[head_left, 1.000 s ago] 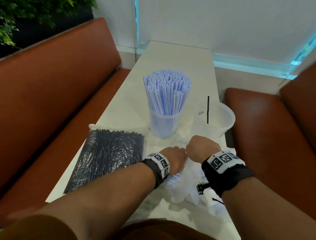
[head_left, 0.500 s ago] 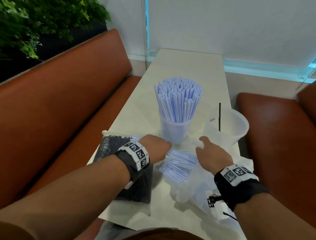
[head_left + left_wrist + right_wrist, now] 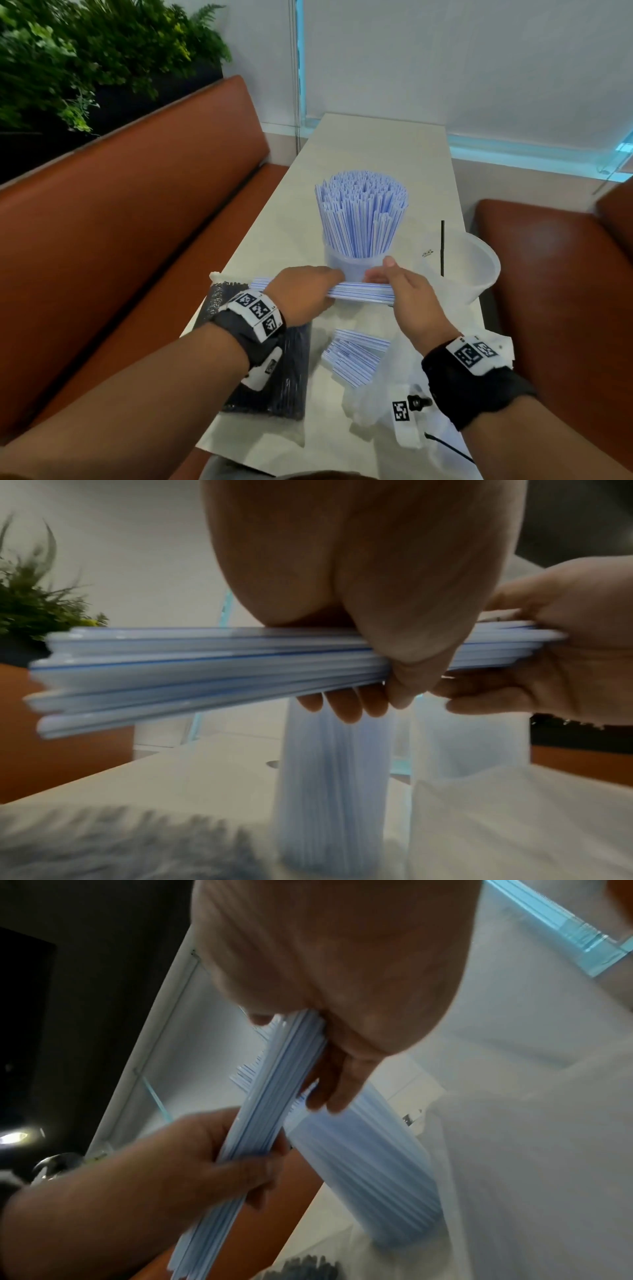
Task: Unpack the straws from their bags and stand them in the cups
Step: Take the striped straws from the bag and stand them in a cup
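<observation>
Both hands hold a bundle of white, blue-striped straws level above the table, just in front of the clear cup packed with upright striped straws. My left hand grips the bundle near its middle, fingers curled under it. My right hand grips its right end. More striped straws lie in the open clear bag. A second clear cup on the right holds one black straw.
A sealed bag of black straws lies under my left forearm at the table's left edge. Brown bench seats flank the narrow white table. Plants stand behind the left bench.
The hands were at the clear bag on the table. They have lifted a bundle of striped straws out of it and raised it level in front of the full cup.
</observation>
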The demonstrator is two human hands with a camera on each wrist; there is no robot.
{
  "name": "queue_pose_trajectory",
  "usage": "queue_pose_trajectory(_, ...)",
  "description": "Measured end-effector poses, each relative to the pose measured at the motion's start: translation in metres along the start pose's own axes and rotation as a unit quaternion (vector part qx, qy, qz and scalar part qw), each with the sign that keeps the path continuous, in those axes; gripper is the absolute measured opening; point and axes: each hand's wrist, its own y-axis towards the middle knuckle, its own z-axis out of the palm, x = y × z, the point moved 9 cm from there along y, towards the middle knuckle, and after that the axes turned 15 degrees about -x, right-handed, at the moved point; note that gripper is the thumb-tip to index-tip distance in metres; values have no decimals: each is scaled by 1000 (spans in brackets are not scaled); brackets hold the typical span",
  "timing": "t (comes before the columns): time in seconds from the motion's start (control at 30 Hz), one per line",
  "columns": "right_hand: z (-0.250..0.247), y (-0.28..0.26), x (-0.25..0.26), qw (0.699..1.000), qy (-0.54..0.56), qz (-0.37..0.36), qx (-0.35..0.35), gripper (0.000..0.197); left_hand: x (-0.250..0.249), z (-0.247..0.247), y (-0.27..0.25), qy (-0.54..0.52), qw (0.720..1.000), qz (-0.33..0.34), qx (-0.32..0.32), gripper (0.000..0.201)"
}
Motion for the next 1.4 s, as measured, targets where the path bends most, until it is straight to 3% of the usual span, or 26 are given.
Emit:
queue_pose_trajectory(0.1,-18,8,3,993,75,8,-96,37,-23,-8,15,3,999,10,-39,18)
queue_pose_trajectory(0.27,-11,11,-8,989,118,74,-58,41,-51,-18,31,-25,998,17,-62,27)
queue_pose_trajectory(0.37,-17,11,-22,952,238,178,-67,52,-42,-45,34,-165,978,-56,-113,11)
queue_pose_trajectory(0.4,-17,10,-27,943,251,208,-64,56,-36,-58,33,-263,948,-99,-148,7)
queue_pose_trajectory(0.43,-14,8,-31,936,256,234,-55,59,-30,-72,31,-373,897,-144,-188,5)
queue_pose_trajectory(0.5,-7,1,-37,926,259,272,-38,65,-25,-100,30,-557,764,-187,-268,8)
queue_pose_trajectory(0.57,2,-4,-38,913,277,299,-28,69,-25,-114,34,-682,637,-190,-305,20)
queue_pose_trajectory(0.6,7,-6,-36,904,292,311,-23,70,-27,-116,36,-720,591,-192,-310,23)
queue_pose_trajectory(0.67,18,-10,-30,888,323,327,-1,71,-34,-110,41,-750,547,-208,-308,25)
queue_pose_trajectory(0.87,14,-8,-28,875,352,332,1,62,-32,-101,47,-756,527,-240,-305,22)
queue_pose_trajectory(0.97,20,-9,-18,906,308,286,46,60,-33,-96,49,-742,545,-256,-293,18)
queue_pose_trajectory(1.07,9,0,4,983,161,77,43,34,-29,-95,50,-734,554,-263,-293,18)
queue_pose_trajectory(1.1,10,-1,13,993,100,-2,62,32,-27,-94,50,-730,557,-268,-291,19)
queue_pose_trajectory(1.13,16,-5,17,994,39,-51,93,30,-28,-92,49,-727,562,-271,-285,20)
queue_pose_trajectory(1.2,26,-10,13,986,-65,-79,129,28,-30,-88,48,-724,573,-273,-270,19)
queue_pose_trajectory(1.33,29,-6,2,970,-189,-117,98,25,-14,-96,47,-716,569,-275,-296,18)
queue_pose_trajectory(1.4,32,-5,-1,956,-236,-138,104,25,-8,-104,49,-707,583,-263,-302,14)
